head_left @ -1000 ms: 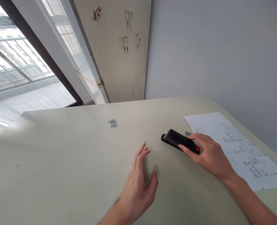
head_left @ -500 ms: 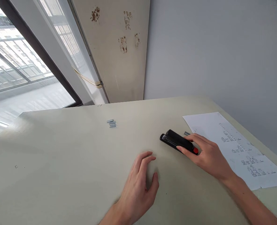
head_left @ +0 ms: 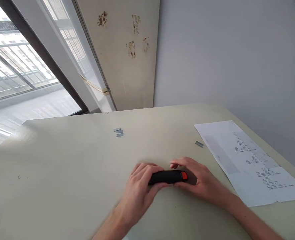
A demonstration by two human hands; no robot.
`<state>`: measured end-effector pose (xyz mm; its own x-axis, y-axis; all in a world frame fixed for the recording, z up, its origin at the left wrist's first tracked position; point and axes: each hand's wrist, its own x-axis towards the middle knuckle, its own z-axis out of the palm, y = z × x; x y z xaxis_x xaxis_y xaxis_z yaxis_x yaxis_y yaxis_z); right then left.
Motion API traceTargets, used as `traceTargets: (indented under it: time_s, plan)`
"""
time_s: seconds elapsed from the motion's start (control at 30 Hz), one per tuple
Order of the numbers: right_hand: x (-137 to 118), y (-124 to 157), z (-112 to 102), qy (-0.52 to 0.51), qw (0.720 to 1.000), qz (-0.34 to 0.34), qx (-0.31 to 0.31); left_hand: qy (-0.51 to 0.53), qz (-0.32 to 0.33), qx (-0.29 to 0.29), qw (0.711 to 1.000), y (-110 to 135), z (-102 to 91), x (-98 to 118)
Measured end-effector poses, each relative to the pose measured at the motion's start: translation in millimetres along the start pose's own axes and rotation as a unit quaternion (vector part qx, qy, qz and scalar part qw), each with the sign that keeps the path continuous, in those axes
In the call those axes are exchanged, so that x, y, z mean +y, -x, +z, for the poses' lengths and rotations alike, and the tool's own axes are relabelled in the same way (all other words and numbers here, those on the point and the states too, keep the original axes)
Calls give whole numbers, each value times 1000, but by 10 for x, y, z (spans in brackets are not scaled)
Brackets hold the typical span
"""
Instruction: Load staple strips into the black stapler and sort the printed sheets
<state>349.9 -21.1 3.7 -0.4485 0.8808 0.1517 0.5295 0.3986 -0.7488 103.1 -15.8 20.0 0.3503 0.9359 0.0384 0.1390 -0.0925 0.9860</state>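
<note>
A black stapler with a red end lies crosswise between my two hands, low over the table. Its left end is wrapped by the fingers and thumb of my left hand, which hide that end. My right hand curves loosely around the red end, the thumb along the near side and the fingertips by the far side. Past the right hand, a small strip of staples rests on the table beside the paper. Several more staple strips lie in a small group farther back on the left.
The pale table runs back to a stained cream panel and a grey wall. Printed paper lies flat along the right side. A glass door or window is at the far left, past the table edge.
The stapler has come left and nearer in my right hand and turned more level across the view. My left hand has closed on its left end. The staple strip by the paper is uncovered.
</note>
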Motion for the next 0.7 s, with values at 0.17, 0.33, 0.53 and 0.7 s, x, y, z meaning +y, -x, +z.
traceTargets:
  time_s: [0.17,0.33,0.53,0.7]
  plan:
    - [131,30,-16,10,993,84,82,-180,23,75,981,-195,-558,-27]
    - [151,-10,86,-16,987,101,122,-321,7,116,940,-377,-1447,-133]
    - [117,-38,111,-25,990,82,109,-354,-9,134,926,-499,-2045,-196]
    - [124,-47,99,-21,991,73,108,-375,2,136,917,-523,-2058,-192]
